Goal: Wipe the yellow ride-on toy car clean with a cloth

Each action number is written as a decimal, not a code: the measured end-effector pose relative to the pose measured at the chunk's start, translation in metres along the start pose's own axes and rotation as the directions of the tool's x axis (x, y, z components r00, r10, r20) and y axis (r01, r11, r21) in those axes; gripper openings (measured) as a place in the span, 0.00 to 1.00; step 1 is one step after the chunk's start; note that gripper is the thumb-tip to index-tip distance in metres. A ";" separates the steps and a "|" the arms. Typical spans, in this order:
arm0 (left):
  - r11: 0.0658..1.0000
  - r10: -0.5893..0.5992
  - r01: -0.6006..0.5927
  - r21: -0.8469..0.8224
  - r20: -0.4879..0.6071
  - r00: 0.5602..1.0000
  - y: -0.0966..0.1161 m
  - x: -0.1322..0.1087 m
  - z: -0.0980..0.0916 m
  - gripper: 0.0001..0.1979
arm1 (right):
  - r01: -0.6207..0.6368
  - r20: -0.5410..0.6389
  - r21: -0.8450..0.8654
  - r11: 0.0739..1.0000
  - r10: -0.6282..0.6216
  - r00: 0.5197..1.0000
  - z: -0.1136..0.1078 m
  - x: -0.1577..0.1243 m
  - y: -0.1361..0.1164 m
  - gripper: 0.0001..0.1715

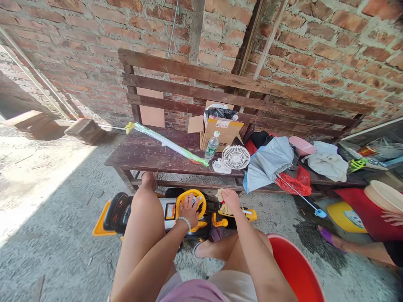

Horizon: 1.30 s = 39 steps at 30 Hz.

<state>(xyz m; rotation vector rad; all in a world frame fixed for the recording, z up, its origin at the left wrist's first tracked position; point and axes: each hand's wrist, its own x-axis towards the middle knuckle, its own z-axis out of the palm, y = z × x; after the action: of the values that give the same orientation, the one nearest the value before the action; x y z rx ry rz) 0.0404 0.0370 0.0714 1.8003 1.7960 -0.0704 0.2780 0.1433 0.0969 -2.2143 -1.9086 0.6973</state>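
Note:
A toy ride-on vehicle (170, 209) in yellow, black and white stands on the floor between my legs and the bench. My left hand (189, 209) lies over its yellow steering wheel (204, 200), fingers spread across the middle. To the right, my right hand (231, 199) is closed on a beige cloth (225, 209), held against the toy's black and yellow front part (250, 214). Part of the cloth sticks out past my fingers on the left. My left leg covers some of the toy between its black seat (118, 214) and the wheel.
A wooden bench (141, 147) along the brick wall bears a folded umbrella (170, 144), cardboard box (220, 132), water bottle (212, 146), white fan (236, 157) and grey umbrella (270, 161). A red bucket (296, 268) stands by my right leg. Another person's hand (393, 217) shows at right.

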 end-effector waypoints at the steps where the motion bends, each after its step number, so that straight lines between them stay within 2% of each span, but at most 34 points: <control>1: 1.000 0.003 -0.003 -0.004 0.001 1.000 0.000 0.000 0.000 0.43 | -0.058 -0.044 0.010 0.998 0.058 0.997 0.000 0.002 0.011 0.28; 4: 1.000 0.008 -0.008 -0.014 0.002 1.000 -0.001 -0.001 0.000 0.44 | -0.170 -0.148 0.063 0.983 0.177 0.973 0.001 0.001 0.050 0.30; 6: 1.000 0.005 -0.005 -0.015 0.002 1.000 0.000 -0.001 -0.001 0.44 | -0.146 -0.176 0.089 0.985 0.159 0.971 0.000 -0.005 0.073 0.29; 8: 1.000 0.003 -0.003 -0.015 0.002 1.000 0.001 -0.002 -0.003 0.44 | -0.090 -0.181 0.087 0.992 0.104 0.978 0.002 -0.017 0.084 0.29; 11: 1.000 -0.005 0.005 -0.025 -0.006 1.000 0.002 -0.002 -0.004 0.45 | 0.053 -0.137 -0.038 0.998 -0.058 0.989 0.010 -0.041 0.076 0.28; 14: 1.000 -0.009 0.009 -0.023 -0.016 1.000 0.001 -0.001 -0.002 0.45 | 0.244 -0.025 -0.227 0.943 -0.256 0.966 0.017 -0.063 0.056 0.27; 16: 1.000 -0.001 0.001 -0.011 -0.018 1.000 -0.001 0.000 0.000 0.45 | 0.294 0.015 -0.291 0.911 -0.303 0.953 0.019 -0.073 0.051 0.28; 19: 1.000 0.008 -0.008 0.013 -0.021 1.000 -0.005 0.002 0.002 0.44 | 0.241 0.000 -0.327 0.914 -0.255 0.967 0.014 -0.078 0.064 0.31; 24: 0.998 0.013 -0.011 0.055 -0.028 1.000 -0.007 0.003 0.004 0.43 | -0.008 -0.058 -0.334 0.943 -0.012 0.998 0.001 -0.072 0.112 0.32; 27: 0.998 0.002 0.000 0.066 -0.025 1.000 -0.005 0.002 0.002 0.42 | -0.087 -0.054 -0.328 0.941 0.074 0.996 -0.002 -0.065 0.121 0.31; 31: 0.998 -0.014 0.016 0.061 -0.025 1.000 -0.001 0.000 -0.001 0.42 | -0.139 -0.071 -0.261 0.955 0.124 0.990 0.003 -0.060 0.108 0.27; 34: 0.998 -0.015 0.015 0.056 -0.013 1.000 0.000 0.001 -0.002 0.43 | -0.088 -0.089 -0.156 0.984 0.074 0.993 0.009 -0.061 0.102 0.26; 36: 0.999 -0.014 0.015 0.051 -0.018 1.000 0.000 0.001 -0.001 0.43 | -0.033 -0.121 0.008 0.999 0.033 0.992 0.013 -0.062 0.101 0.26; 39: 0.999 -0.002 0.003 0.036 -0.029 1.000 0.001 -0.001 -0.001 0.44 | 0.013 -0.186 0.254 0.967 0.036 0.982 0.014 -0.062 0.095 0.27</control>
<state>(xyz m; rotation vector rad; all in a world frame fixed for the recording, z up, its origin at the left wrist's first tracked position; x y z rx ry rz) 0.0408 0.0364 0.0731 1.8337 1.8281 -0.0783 0.3515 0.0631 0.0627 -2.0533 -1.6179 0.6645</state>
